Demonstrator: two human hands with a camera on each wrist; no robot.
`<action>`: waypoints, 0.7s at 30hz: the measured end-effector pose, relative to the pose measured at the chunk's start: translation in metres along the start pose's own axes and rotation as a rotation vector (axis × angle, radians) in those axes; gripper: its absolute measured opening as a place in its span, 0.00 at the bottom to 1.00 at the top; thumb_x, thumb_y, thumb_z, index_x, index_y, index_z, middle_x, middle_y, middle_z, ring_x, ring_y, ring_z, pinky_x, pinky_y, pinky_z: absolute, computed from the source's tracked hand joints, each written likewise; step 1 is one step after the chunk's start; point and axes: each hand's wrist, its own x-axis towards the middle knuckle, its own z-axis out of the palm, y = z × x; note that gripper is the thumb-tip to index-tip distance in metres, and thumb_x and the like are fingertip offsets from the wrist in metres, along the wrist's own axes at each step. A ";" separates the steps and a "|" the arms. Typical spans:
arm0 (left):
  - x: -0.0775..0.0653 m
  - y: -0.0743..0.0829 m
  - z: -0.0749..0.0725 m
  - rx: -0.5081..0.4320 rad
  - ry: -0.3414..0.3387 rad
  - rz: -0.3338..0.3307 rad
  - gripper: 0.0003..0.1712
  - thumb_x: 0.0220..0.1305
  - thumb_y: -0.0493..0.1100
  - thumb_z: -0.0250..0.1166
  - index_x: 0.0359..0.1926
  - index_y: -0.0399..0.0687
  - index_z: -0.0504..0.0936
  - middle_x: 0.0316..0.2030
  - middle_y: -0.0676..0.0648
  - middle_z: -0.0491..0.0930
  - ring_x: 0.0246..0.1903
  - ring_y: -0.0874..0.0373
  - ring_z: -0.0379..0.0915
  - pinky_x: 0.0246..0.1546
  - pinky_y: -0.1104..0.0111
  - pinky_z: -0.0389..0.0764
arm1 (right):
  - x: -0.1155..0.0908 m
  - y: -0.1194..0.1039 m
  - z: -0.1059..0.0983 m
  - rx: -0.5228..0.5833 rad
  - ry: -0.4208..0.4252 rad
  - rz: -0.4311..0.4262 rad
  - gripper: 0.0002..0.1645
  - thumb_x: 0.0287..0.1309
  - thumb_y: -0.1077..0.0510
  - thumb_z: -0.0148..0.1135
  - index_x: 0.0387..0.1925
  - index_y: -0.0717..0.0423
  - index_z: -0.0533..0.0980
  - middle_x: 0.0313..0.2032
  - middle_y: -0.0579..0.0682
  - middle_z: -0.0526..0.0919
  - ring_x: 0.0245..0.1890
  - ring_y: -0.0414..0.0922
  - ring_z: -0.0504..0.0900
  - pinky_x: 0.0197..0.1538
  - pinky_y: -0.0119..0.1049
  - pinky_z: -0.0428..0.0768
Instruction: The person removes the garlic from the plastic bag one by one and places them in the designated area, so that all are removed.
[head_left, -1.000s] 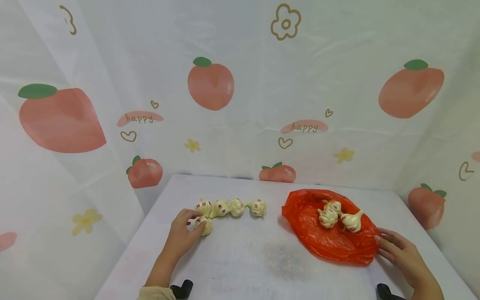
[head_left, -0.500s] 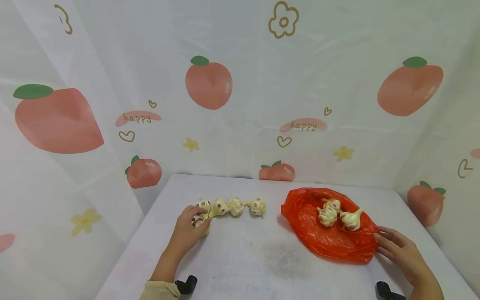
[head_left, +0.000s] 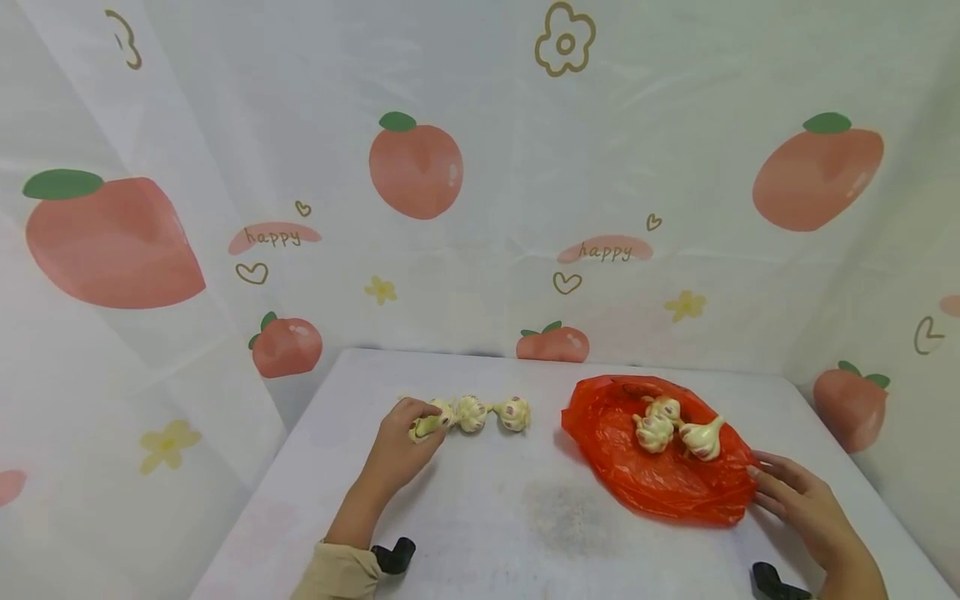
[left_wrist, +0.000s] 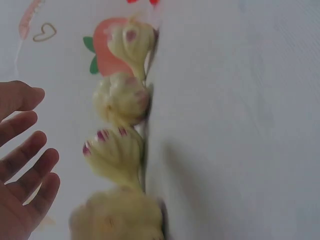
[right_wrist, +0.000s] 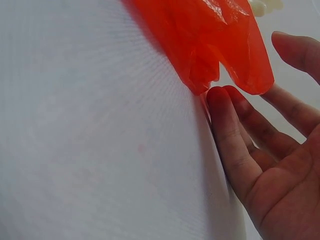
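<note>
Several pale garlic bulbs with purple marks form a row on the table; in the head view the rightmost garlic bulb (head_left: 514,414) and its neighbour (head_left: 472,414) show fully. My left hand (head_left: 401,442) reaches over the row's left end, hiding part of it. The left wrist view shows that hand (left_wrist: 25,165) with fingers spread, apart from the bulbs and beside a garlic bulb (left_wrist: 115,152). My right hand (head_left: 806,508) is at the right edge of a crumpled red plastic bag (head_left: 645,492). Its loosely extended fingertips (right_wrist: 220,100) touch the bag's edge.
Atop the red bag lie three more garlic bulbs, one of them a bulb (head_left: 702,440) with its stem pointing right. Behind the white table (head_left: 480,525) hangs a fruit-printed curtain (head_left: 480,292). A black wrist mount (head_left: 395,555) sits by the left sleeve.
My left hand has moved right and slightly forward along the garlic row, from the nearest bulb at the left end, and now covers the leftmost bulbs. The right hand stays at the bag.
</note>
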 end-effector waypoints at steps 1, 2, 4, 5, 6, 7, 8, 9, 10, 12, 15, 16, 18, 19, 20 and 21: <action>0.003 0.004 0.004 -0.015 -0.006 0.006 0.15 0.64 0.37 0.76 0.51 0.40 0.87 0.48 0.44 0.84 0.53 0.42 0.82 0.55 0.45 0.83 | 0.000 0.000 0.000 0.002 0.000 0.002 0.58 0.76 0.31 0.53 0.82 0.68 0.45 0.81 0.75 0.47 0.44 0.19 0.79 0.54 0.34 0.88; 0.005 0.009 0.008 -0.033 -0.013 0.012 0.15 0.64 0.37 0.76 0.51 0.40 0.87 0.49 0.45 0.84 0.54 0.42 0.82 0.56 0.44 0.83 | 0.000 0.000 0.000 0.002 0.000 0.004 0.58 0.76 0.31 0.53 0.82 0.68 0.45 0.81 0.75 0.47 0.44 0.19 0.79 0.54 0.34 0.88; 0.010 0.018 0.016 -0.062 -0.026 0.029 0.15 0.64 0.38 0.76 0.51 0.42 0.87 0.49 0.46 0.84 0.54 0.42 0.82 0.56 0.43 0.83 | 0.000 -0.001 0.000 0.001 0.000 0.007 0.58 0.76 0.31 0.53 0.82 0.68 0.45 0.81 0.75 0.47 0.44 0.20 0.78 0.54 0.35 0.88; 0.012 0.023 0.021 -0.072 -0.033 0.040 0.14 0.65 0.38 0.76 0.51 0.44 0.87 0.49 0.48 0.84 0.55 0.43 0.82 0.56 0.43 0.83 | 0.000 -0.001 0.000 0.000 -0.001 0.008 0.58 0.76 0.31 0.53 0.82 0.68 0.45 0.81 0.75 0.47 0.44 0.20 0.79 0.54 0.35 0.88; 0.015 0.028 0.026 -0.086 -0.043 0.048 0.14 0.65 0.39 0.76 0.51 0.46 0.87 0.49 0.48 0.83 0.55 0.43 0.82 0.56 0.43 0.83 | 0.000 -0.001 0.000 -0.001 -0.002 0.009 0.58 0.76 0.31 0.53 0.82 0.68 0.45 0.81 0.74 0.47 0.44 0.20 0.79 0.54 0.35 0.88; 0.017 0.032 0.031 -0.097 -0.053 0.059 0.13 0.66 0.39 0.76 0.50 0.47 0.87 0.49 0.48 0.84 0.55 0.43 0.82 0.56 0.43 0.83 | 0.000 0.000 0.000 -0.003 -0.002 0.010 0.58 0.76 0.31 0.53 0.82 0.68 0.45 0.81 0.74 0.47 0.44 0.20 0.79 0.54 0.35 0.88; 0.019 0.037 0.036 -0.105 -0.066 0.065 0.13 0.66 0.40 0.75 0.50 0.49 0.87 0.49 0.49 0.84 0.55 0.44 0.82 0.56 0.44 0.83 | 0.000 0.000 0.000 -0.004 -0.002 0.010 0.58 0.76 0.31 0.53 0.82 0.68 0.45 0.81 0.74 0.48 0.44 0.20 0.79 0.54 0.35 0.88; 0.022 0.041 0.041 -0.111 -0.081 0.071 0.12 0.66 0.40 0.75 0.50 0.51 0.87 0.49 0.49 0.84 0.55 0.45 0.82 0.56 0.46 0.83 | 0.000 0.001 0.000 -0.004 -0.003 0.011 0.58 0.76 0.31 0.53 0.83 0.67 0.45 0.81 0.74 0.48 0.44 0.20 0.79 0.55 0.36 0.88; 0.024 0.045 0.046 -0.113 -0.095 0.081 0.12 0.67 0.40 0.75 0.50 0.51 0.87 0.50 0.49 0.84 0.55 0.46 0.82 0.56 0.47 0.83 | 0.000 0.001 0.000 -0.004 -0.004 0.012 0.58 0.76 0.31 0.53 0.83 0.67 0.45 0.81 0.74 0.48 0.45 0.20 0.79 0.55 0.36 0.88; 0.029 0.052 0.055 -0.130 -0.125 0.096 0.13 0.67 0.40 0.74 0.51 0.51 0.88 0.50 0.48 0.84 0.54 0.46 0.82 0.55 0.50 0.83 | 0.000 0.002 0.001 -0.004 -0.004 0.012 0.58 0.76 0.30 0.53 0.83 0.67 0.45 0.81 0.74 0.48 0.45 0.20 0.79 0.55 0.36 0.88; 0.036 0.063 0.070 -0.154 -0.167 0.118 0.14 0.68 0.40 0.73 0.53 0.49 0.87 0.51 0.45 0.84 0.54 0.46 0.82 0.56 0.50 0.83 | 0.001 0.002 0.000 -0.011 0.001 0.012 0.59 0.75 0.29 0.53 0.83 0.67 0.45 0.81 0.73 0.48 0.45 0.19 0.79 0.55 0.36 0.88; 0.038 0.067 0.075 -0.159 -0.179 0.126 0.14 0.68 0.41 0.73 0.54 0.48 0.87 0.51 0.44 0.84 0.55 0.45 0.82 0.56 0.50 0.83 | 0.001 0.002 0.000 -0.011 0.003 0.009 0.59 0.75 0.29 0.53 0.83 0.67 0.45 0.81 0.73 0.48 0.44 0.19 0.79 0.55 0.35 0.88; 0.043 0.074 0.084 -0.162 -0.204 0.134 0.15 0.69 0.42 0.73 0.55 0.48 0.87 0.52 0.45 0.84 0.55 0.46 0.81 0.57 0.51 0.83 | 0.001 0.002 0.000 -0.014 0.007 0.000 0.59 0.75 0.29 0.53 0.83 0.67 0.45 0.81 0.73 0.48 0.44 0.19 0.79 0.54 0.35 0.88; 0.045 0.078 0.089 -0.163 -0.217 0.141 0.16 0.69 0.43 0.73 0.56 0.48 0.86 0.52 0.46 0.84 0.54 0.48 0.81 0.57 0.51 0.83 | 0.001 0.002 0.000 -0.012 0.008 -0.004 0.59 0.75 0.29 0.53 0.83 0.67 0.45 0.81 0.73 0.49 0.44 0.19 0.79 0.54 0.34 0.88; 0.048 0.082 0.093 -0.156 -0.227 0.150 0.16 0.69 0.43 0.73 0.56 0.48 0.86 0.52 0.48 0.84 0.54 0.49 0.80 0.57 0.54 0.84 | 0.001 0.002 0.000 -0.011 0.009 -0.009 0.58 0.75 0.30 0.53 0.83 0.67 0.46 0.81 0.73 0.49 0.44 0.19 0.79 0.53 0.34 0.88; 0.050 0.087 0.097 -0.149 -0.240 0.159 0.17 0.70 0.44 0.73 0.57 0.49 0.86 0.52 0.49 0.84 0.54 0.51 0.80 0.57 0.56 0.84 | 0.001 0.002 0.000 -0.008 0.010 -0.012 0.58 0.76 0.30 0.53 0.82 0.68 0.46 0.81 0.74 0.49 0.44 0.19 0.79 0.53 0.33 0.88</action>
